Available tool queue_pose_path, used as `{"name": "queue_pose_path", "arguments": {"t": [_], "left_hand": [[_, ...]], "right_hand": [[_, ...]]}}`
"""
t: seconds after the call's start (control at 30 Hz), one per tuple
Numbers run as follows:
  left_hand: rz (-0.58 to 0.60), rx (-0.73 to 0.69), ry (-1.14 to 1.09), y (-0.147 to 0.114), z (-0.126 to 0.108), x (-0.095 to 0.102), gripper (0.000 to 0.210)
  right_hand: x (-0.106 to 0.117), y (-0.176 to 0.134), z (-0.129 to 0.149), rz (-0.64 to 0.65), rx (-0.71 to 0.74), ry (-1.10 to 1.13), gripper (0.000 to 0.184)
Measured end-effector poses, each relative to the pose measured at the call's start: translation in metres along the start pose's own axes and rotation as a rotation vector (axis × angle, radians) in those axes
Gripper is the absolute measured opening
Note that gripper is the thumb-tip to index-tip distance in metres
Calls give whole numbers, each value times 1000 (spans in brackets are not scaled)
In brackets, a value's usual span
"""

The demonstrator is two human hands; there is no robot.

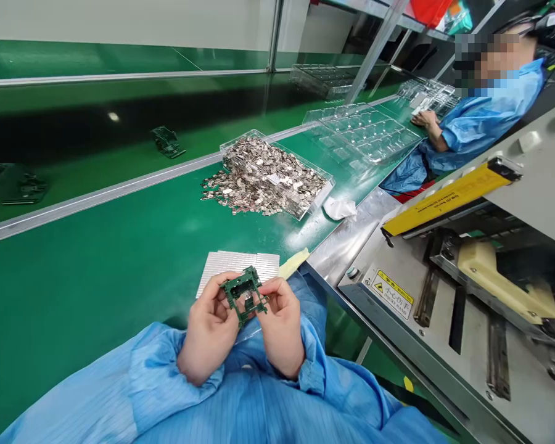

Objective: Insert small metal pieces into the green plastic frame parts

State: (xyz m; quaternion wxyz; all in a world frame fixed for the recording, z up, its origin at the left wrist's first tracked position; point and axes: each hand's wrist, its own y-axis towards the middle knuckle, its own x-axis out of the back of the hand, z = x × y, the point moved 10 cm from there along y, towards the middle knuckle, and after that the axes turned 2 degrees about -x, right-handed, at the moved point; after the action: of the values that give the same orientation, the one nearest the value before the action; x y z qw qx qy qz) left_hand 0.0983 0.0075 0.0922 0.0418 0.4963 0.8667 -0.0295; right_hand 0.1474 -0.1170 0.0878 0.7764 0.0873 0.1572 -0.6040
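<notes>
On green bench mat (97,271), near edge: left hand (210,336) and right hand (282,327) both pinch small green frame part (245,295); metal-parts tray (277,176) far, press machine (472,283) right.

The green bench (97,271) runs from the near left corner to the far right end, where a co-worker's hand (424,117) rests. Along its far edge lies a metal rail (97,197). Near the near edge lies a white ribbed pad (222,265), with a yellowish slip (293,263) just beside it. Further along sits a clear tray (277,172) heaped with small metal pieces — some spilled onto the mat. By the right edge lies a white cloth (340,208); beyond it, clear blister trays (365,132) (apparently empty).
</notes>
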Motion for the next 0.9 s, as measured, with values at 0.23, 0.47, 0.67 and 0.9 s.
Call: {"name": "queue_pose_path", "arguments": {"t": [0.23, 0.47, 0.67, 0.9], "left_hand": [[140, 121, -23, -18, 20, -37, 40], [262, 46, 59, 10, 6, -53, 44], [216, -47, 112, 72, 3, -40, 50], [188, -126, 185, 64, 12, -36, 46]], "right_hand": [[37, -22, -4, -117, -20, 93, 22], [83, -23, -7, -174, 56, 14, 21], [72, -5, -57, 186, -131, -217, 50], [53, -7, -74, 237, -133, -163, 54]]}}
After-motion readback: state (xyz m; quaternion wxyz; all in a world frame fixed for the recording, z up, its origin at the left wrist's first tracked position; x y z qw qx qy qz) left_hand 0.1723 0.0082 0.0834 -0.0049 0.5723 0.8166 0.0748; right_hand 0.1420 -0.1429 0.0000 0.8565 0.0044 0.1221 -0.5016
